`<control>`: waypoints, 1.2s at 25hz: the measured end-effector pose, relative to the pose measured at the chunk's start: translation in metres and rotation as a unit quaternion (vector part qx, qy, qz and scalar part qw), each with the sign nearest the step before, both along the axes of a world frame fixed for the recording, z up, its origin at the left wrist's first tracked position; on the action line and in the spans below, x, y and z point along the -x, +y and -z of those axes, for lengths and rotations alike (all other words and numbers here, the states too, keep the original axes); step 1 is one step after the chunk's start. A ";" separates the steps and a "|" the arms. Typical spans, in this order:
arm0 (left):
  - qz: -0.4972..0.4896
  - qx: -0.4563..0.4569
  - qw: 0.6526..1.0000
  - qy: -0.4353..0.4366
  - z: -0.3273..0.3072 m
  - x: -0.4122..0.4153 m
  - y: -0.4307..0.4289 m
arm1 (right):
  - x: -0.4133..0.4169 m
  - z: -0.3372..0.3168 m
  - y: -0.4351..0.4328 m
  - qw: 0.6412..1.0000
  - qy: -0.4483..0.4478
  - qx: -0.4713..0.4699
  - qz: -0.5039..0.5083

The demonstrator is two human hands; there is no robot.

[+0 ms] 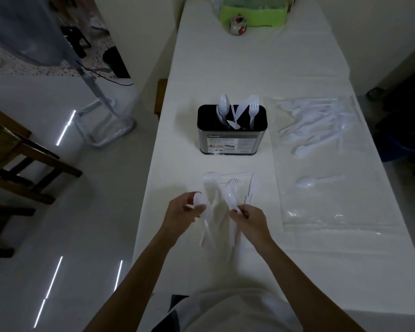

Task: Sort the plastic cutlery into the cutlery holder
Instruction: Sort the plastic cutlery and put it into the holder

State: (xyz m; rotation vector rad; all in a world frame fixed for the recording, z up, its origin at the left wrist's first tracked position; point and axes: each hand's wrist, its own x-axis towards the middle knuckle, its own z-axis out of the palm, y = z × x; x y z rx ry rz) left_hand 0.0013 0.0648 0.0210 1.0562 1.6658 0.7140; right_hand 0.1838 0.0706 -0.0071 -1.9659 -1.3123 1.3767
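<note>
White cutlery (229,195) runs near-to-far, heads pointing far.
Left hand (183,213) and right hand (250,220) each pinch one piece.

The table (225,68) is cream-white. The holder (231,140) near its middle has a black top, a silvery body and a grey-and-white label. The spoons (224,103), knife (241,109) and fork (253,109) in it are white. White too are the pieces (230,197) pinched by the left hand (181,213) and right hand (252,220) near the front edge, the loose spoon (306,182), and the cutlery (321,121) in the clear bag (333,212) by the right edge. At the far end are a lime-green tray (254,12) and a white pot (237,26) with red marks. The chair (22,152) is brown. The floor (94,212) is glossy pale grey, speckled farther off.
</note>
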 end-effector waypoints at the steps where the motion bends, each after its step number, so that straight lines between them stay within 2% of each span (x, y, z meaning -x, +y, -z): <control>1: 0.012 0.001 1.000 -0.024 -0.003 -0.006 0.001 | -0.007 -0.005 -0.001 0.999 0.040 0.007 -0.010; 3: 0.043 -0.001 0.998 -0.055 -0.007 -0.019 0.004 | -0.019 -0.016 -0.004 0.994 0.092 0.025 -0.047; 6: 0.074 0.000 0.994 -0.079 -0.006 -0.035 0.005 | -0.029 -0.026 -0.009 0.989 0.118 0.017 -0.092; 11: 0.075 0.009 0.992 -0.102 -0.001 -0.045 0.001 | -0.042 -0.028 -0.019 0.986 0.110 -0.005 -0.126; 16: 0.144 0.001 0.985 -0.098 0.000 -0.050 -0.005 | -0.042 -0.035 -0.024 0.973 0.081 -0.019 -0.213; 20: 0.072 -0.006 0.991 -0.110 0.008 -0.047 -0.004 | -0.044 -0.033 -0.029 0.979 0.176 0.061 -0.081; 21: 0.062 -0.003 0.991 -0.115 0.009 -0.047 -0.004 | -0.043 -0.031 -0.030 0.981 0.173 0.068 -0.057; 24: 0.042 -0.011 0.991 -0.125 0.007 -0.052 -0.003 | -0.038 -0.026 -0.029 0.983 0.165 0.069 -0.048; 27: 0.014 -0.062 0.993 -0.095 0.007 -0.058 0.002 | -0.024 -0.031 -0.025 0.940 0.292 0.173 -0.022; 28: 0.013 -0.075 0.994 -0.081 0.008 -0.059 0.004 | -0.021 -0.032 -0.024 0.928 0.308 0.208 -0.008; 30: 0.031 -0.097 0.994 -0.041 0.011 -0.061 0.009 | -0.019 -0.031 -0.027 0.944 0.275 0.184 -0.002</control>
